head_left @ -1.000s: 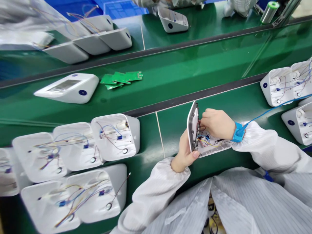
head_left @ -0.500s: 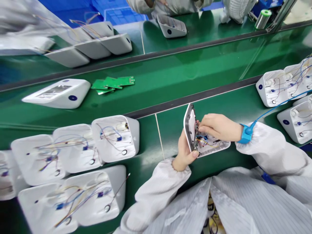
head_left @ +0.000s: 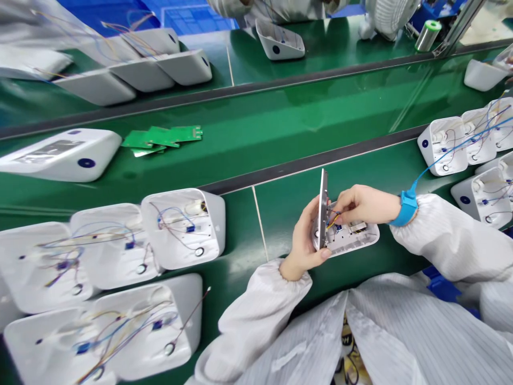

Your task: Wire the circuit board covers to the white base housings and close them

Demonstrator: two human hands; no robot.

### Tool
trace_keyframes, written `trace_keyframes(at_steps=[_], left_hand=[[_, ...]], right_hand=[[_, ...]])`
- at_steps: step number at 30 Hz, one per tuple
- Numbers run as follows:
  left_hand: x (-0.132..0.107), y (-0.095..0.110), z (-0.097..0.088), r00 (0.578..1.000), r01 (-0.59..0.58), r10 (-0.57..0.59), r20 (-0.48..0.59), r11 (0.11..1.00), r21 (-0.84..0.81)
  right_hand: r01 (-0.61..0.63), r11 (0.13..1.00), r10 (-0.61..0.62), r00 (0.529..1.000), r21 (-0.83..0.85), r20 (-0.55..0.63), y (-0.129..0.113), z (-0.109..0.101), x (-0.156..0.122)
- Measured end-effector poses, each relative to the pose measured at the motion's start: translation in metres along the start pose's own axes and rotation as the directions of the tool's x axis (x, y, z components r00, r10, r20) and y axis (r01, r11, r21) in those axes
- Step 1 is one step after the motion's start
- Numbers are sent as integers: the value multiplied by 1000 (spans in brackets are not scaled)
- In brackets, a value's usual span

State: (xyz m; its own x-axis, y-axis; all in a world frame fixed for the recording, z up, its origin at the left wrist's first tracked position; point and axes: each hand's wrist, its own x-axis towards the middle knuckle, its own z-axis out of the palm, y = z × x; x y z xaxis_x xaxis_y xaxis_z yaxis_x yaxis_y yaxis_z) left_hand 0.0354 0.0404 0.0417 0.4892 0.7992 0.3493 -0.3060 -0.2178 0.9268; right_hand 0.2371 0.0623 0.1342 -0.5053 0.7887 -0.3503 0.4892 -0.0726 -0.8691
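My left hand [head_left: 302, 240] grips a thin white front panel [head_left: 321, 208], held upright on its edge beside an open white housing [head_left: 355, 238] that lies on the green bench. My right hand [head_left: 360, 205], with a blue wrist strap [head_left: 407, 207] on it, reaches into the gap between panel and housing. Its fingers are pinched on the small coloured wires [head_left: 333, 220] there. Both arms wear white striped sleeves.
Several open white housings with loose wires [head_left: 182, 227] lie at the left, and more [head_left: 444, 144] sit at the right. A closed white unit [head_left: 60, 155] and green circuit boards [head_left: 160, 139] rest on the conveyor belt. Another person works beyond the belt by a further housing [head_left: 278, 40].
The front panel has turned more upright and edge-on. My right hand has drawn back slightly, still at the wires. The closed unit and circuit boards have shifted left along the belt.
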Motion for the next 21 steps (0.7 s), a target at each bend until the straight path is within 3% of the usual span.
trace_keyframes(at_steps=[2, 5, 9, 13, 17, 21], left_hand=[[0, -1, -1, 1000, -14, 14, 10, 1000, 7], [-1, -3, -3, 1000, -22, 22, 13, 1000, 11], [-4, -3, -5, 1000, -7, 7, 15, 1000, 5], [-5, 0, -7, 999, 6, -7, 34, 1000, 20], [-5, -3, -7, 999, -1, -3, 45, 997, 76], [-5, -3, -8, 996, -69, 53, 75, 970, 233]], right_hand=[[-26, 999, 25, 1000, -46, -7, -1, 0, 0], [32, 961, -42, 999, -275, -28, 0, 4, -2], [213, 749, -221, 973, -627, 66, 8, 13, -2], [228, 577, -323, 945, -784, 37, 15, 17, -3], [132, 588, -341, 935, -798, -96, 19, 17, -6], [20, 654, -257, 946, -757, -197, 23, 21, -6]])
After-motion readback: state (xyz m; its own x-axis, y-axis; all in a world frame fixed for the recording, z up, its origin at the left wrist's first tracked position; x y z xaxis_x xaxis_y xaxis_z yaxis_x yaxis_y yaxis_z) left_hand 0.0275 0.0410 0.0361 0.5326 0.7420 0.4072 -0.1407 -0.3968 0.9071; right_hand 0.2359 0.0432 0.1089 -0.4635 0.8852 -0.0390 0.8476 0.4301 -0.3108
